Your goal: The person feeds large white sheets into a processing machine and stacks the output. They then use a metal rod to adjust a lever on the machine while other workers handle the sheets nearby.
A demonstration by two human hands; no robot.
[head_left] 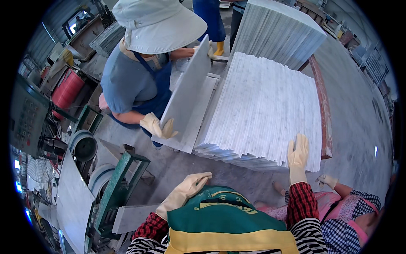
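Observation:
Both my hands wear cream rubber gloves. My right hand (298, 153) reaches forward with its fingers stretched out over the near right edge of a long row of white-grey stone slabs (262, 106) packed tightly together; it appears to rest on their edges. Close to the front of my green and yellow apron (228, 220) is my left hand (188, 187), fingers extended toward the right and nothing in them. Across from it, a co-worker in a pale hat (158, 27) holds one stone slab (186, 84) tilted up, a gloved hand (157, 125) at its near end.
A taller stack of slabs (275, 36) rises behind the row, beside a reddish-brown beam (322, 106). Green-framed machinery (116, 190) with round drums and a control panel (28, 122) stand at left. Another person in pink (338, 207) is close on my right.

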